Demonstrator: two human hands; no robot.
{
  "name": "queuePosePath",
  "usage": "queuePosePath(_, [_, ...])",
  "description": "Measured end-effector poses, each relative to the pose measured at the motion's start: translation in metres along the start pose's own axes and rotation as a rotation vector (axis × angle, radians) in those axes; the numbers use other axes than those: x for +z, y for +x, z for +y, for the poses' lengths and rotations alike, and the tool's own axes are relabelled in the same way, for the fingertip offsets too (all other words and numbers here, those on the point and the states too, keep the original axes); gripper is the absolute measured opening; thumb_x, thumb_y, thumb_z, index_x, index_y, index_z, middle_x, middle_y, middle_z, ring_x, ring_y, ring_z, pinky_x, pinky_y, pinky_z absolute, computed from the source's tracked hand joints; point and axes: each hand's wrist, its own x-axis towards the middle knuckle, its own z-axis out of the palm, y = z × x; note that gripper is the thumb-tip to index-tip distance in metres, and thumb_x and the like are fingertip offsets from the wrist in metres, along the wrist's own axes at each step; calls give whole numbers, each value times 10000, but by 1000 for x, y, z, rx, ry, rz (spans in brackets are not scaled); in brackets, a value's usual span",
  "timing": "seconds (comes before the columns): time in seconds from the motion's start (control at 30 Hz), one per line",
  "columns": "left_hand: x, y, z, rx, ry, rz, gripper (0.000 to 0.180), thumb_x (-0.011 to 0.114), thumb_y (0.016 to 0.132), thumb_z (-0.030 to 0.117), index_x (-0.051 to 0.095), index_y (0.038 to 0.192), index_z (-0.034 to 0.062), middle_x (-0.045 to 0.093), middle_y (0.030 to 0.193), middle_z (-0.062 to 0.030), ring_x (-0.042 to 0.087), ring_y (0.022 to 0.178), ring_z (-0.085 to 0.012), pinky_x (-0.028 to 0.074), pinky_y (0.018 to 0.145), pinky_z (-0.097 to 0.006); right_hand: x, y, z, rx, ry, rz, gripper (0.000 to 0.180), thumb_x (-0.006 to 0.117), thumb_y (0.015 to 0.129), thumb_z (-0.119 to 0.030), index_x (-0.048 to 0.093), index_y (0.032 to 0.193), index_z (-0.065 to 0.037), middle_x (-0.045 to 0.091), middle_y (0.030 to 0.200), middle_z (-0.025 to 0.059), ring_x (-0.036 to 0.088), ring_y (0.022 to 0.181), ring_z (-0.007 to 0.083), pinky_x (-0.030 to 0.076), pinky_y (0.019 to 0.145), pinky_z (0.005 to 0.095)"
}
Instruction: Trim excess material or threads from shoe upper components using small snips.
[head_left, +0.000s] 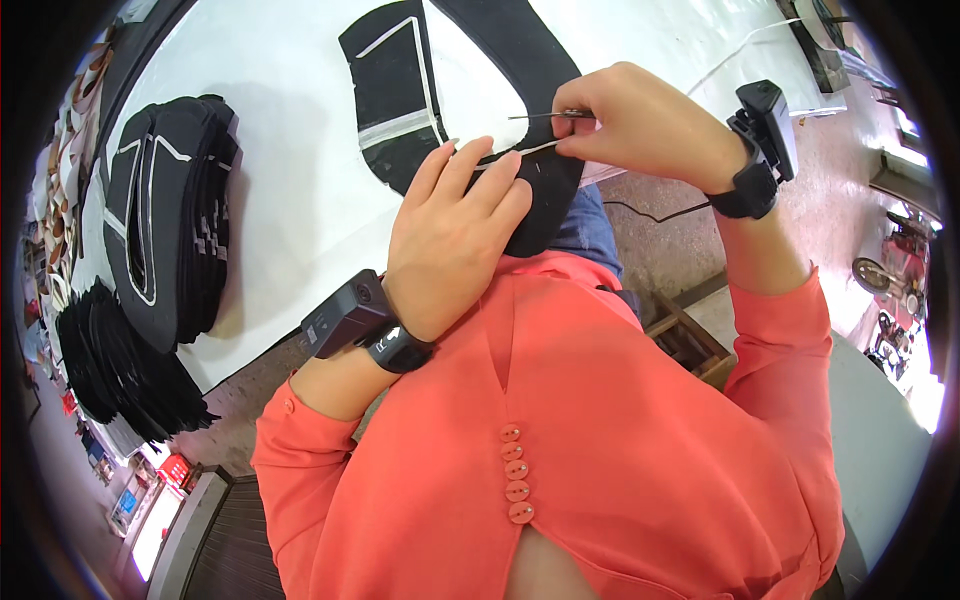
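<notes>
A black U-shaped shoe-upper piece [395, 85] with white strips along its edges lies at the near edge of the white table. My left hand [452, 225] rests on its near curve, with fingers stretched out and lying flat. Just right of it, my right hand [640, 125] is closed around a thin pointed metal tool [535, 116], whose tip points left over the opening in the piece. Whether the tool is an awl or tweezers I cannot tell. A narrow white strip [540, 148] runs from my right thumb toward my left fingertips along the black material.
At the left stands a thick stack of similar black pieces [175, 220] with white strips. Below it, a bundle of black pieces [125, 365] hangs over the edge of the white table [290, 190]. A black cable [650, 215] and a wooden frame [690, 340] are at the right.
</notes>
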Motion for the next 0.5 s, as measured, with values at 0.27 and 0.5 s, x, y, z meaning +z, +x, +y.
queuePosePath(0.27, [-1,3,3,-27,-22,15,237,609,788,20,631,1021,58,641,1195,-71,564,1199,-306,440,1023,-473,21,8,-3,-123,-78,231,97,604,816,-99,606,810,-2,616,677,175,615,623,334,473,594,396])
queuePosePath(0.5, [-2,5,4,-36,-18,3,209,606,797,40,630,1003,61,648,1178,-77,571,1193,-298,429,1045,-462,13,2,-4,144,350,89,156,684,837,-124,630,903,6,514,602,14,500,595,90,431,566,268])
